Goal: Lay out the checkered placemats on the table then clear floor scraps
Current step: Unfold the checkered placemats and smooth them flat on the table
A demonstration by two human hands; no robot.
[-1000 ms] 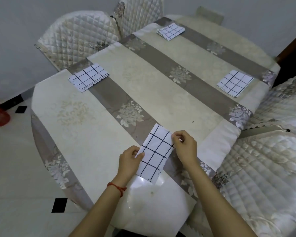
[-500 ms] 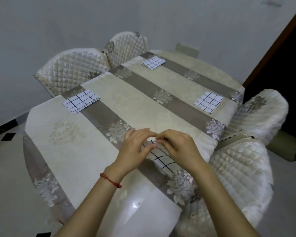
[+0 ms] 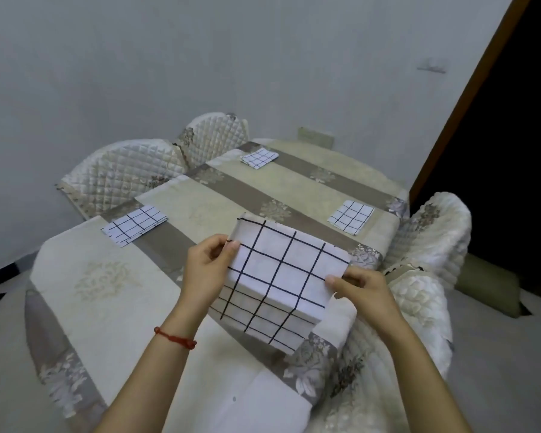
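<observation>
I see a white placemat (image 3: 281,276) with a black grid in my view, and three more of the same pattern further off. The tabletop (image 3: 113,276) cloth is cream with taupe floral bands. The chairs (image 3: 122,173) wear quilted ivory covers. A red cord (image 3: 175,338) circles the left wrist.

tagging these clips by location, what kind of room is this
Most likely a home dining room: a large table under a floral-striped cloth, quilted-cover chairs drawn up around it, and checkered placemats set out at the seats, one more held in both hands.
</observation>
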